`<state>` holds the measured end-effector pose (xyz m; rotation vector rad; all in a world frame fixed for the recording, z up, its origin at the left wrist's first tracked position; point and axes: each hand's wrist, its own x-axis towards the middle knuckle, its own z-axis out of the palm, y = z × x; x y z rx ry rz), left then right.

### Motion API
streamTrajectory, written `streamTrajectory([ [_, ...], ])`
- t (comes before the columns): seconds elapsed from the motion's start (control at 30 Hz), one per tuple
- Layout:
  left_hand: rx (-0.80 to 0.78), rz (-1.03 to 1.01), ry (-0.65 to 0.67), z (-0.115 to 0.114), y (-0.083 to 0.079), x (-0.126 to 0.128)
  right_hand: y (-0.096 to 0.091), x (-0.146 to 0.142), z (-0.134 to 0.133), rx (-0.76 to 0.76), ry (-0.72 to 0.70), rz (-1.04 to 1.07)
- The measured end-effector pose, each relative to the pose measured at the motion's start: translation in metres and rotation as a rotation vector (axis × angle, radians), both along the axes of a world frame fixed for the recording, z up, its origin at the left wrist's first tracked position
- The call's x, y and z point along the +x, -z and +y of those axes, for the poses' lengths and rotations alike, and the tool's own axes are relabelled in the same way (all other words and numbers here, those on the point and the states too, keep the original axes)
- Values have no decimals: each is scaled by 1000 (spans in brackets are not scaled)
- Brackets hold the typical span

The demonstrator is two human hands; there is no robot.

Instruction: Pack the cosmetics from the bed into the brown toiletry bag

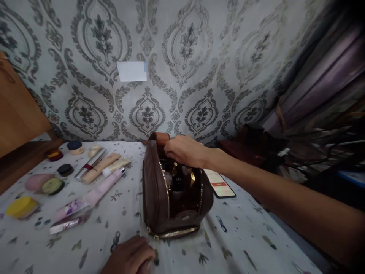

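Observation:
A brown zip pouch [155, 198] stands open on the patterned tablecloth [242, 243], with dark bottles and gold caps showing inside. My right hand [185, 151] reaches over its far end, fingers curled at the top rim by the brown handle [161, 137]. My left hand [129, 257] rests closed on the cloth just in front of the pouch, near its zipper. What the right fingers hold, if anything, is hidden.
Several cosmetics lie in rows at the left: tubes [103, 187], a lipstick [90, 163], small jars [74, 146], a pink sponge [37, 181], a yellow compact [22, 207]. A lit phone [220, 184] lies right of the pouch. Wallpapered wall behind, clutter at right.

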<state>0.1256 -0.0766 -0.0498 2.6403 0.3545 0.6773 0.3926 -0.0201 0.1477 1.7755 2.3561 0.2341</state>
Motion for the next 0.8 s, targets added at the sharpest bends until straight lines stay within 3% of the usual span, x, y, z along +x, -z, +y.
streamTrajectory([
  [0.23,-236,29,-52,-11,-40,-5,16,-35,-41,246,-93,94],
  [0.5,-181,-25,-149,10,-71,-36,26,-35,-55,368,-40,23],
  [0.57,-134,-16,-243,20,-72,-51,29,-30,-58,415,-55,49],
  [0.67,-54,32,-467,41,-68,-84,39,-30,-63,620,-137,147],
  [0.8,86,216,-900,69,-63,-143,56,-57,-76,770,-456,387],
])
